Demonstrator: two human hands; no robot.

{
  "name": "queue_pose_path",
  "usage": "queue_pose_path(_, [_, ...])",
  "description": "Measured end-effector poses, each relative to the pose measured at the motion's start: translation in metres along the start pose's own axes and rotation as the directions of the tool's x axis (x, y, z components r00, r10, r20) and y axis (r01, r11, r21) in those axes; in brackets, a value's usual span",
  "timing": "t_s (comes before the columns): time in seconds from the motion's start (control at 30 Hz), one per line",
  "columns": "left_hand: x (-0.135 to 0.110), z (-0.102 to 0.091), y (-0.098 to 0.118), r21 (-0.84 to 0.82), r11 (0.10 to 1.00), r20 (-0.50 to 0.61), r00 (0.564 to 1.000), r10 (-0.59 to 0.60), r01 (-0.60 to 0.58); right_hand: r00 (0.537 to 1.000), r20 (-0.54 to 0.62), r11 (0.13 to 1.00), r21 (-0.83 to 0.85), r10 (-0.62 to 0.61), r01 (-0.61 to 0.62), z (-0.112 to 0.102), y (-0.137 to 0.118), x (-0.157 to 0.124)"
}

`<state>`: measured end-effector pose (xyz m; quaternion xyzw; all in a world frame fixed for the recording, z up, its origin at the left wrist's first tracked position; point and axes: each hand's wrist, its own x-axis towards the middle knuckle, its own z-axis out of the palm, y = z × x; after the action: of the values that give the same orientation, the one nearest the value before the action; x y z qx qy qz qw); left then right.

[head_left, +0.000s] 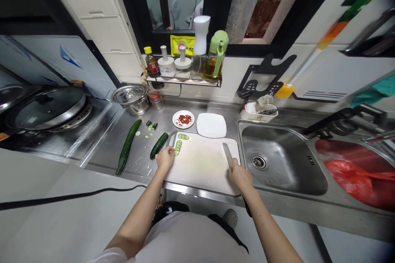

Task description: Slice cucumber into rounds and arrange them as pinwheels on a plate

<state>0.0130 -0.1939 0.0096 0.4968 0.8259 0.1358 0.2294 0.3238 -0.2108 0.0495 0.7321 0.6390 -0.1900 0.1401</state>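
Note:
A white cutting board (203, 164) lies on the steel counter before me. My right hand (240, 176) is closed round the handle of a knife (227, 155), whose blade rests on the board's right side. My left hand (165, 158) sits at the board's left edge with fingers curled, touching a row of cucumber slices (178, 147); whether it holds any is unclear. More slices (184, 136) lie at the board's top left. A half cucumber (159, 145) lies just left of the board, and a whole cucumber (128, 145) further left.
Behind the board stand a small dish of red chili (183, 119) and an empty white plate (211, 125). The sink (277, 160) is to the right. A steel pot (131, 98) and a lidded wok (46, 107) sit left. A condiment rack (183, 78) lines the wall.

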Motion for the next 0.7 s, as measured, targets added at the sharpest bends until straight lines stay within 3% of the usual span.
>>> queue_pose_path(0.27, [-0.004, 0.000, 0.007, 0.133, 0.991, -0.008, 0.999, 0.033, -0.031, 1.000, 0.000, 1.000, 0.007, 0.005, -0.005, 0.004, 0.001, 0.004])
queue_pose_path(0.53, [-0.006, 0.000, 0.008, 0.092, 0.995, -0.039, 0.998, 0.051, -0.047, 1.000, -0.005, 1.000, 0.016, 0.007, -0.007, 0.003, 0.000, 0.003])
queue_pose_path(0.7, [0.002, 0.001, 0.026, 0.087, 0.991, -0.053, 0.992, 0.111, -0.106, 1.000, 0.023, 1.000, 0.007, 0.015, -0.015, 0.000, -0.002, 0.002])
